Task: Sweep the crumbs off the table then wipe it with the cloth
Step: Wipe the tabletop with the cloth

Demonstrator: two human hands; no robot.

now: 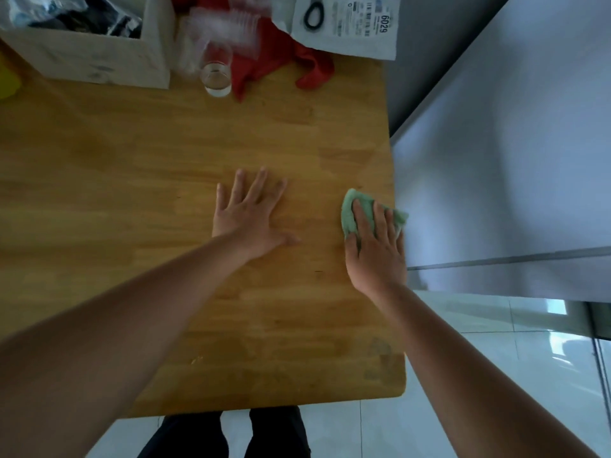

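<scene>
The wooden table (165, 180) fills most of the head view. My right hand (375, 256) presses flat on a small green cloth (350, 209) at the table's right edge, fingers spread over it; a corner of the cloth hangs past the edge. Near the middle of the tabletop my left hand (248, 219) lies palm down with fingers apart, holding nothing. A few tiny specks show on the wood near the front; I cannot tell if they are crumbs.
At the back stand a white box (99, 57) with dark bagged items, a clear glass (216, 77), a red fabric (281, 61) and a white mailer bag (347, 24) with scissors on it. A grey appliance (512, 160) is close beside the right edge.
</scene>
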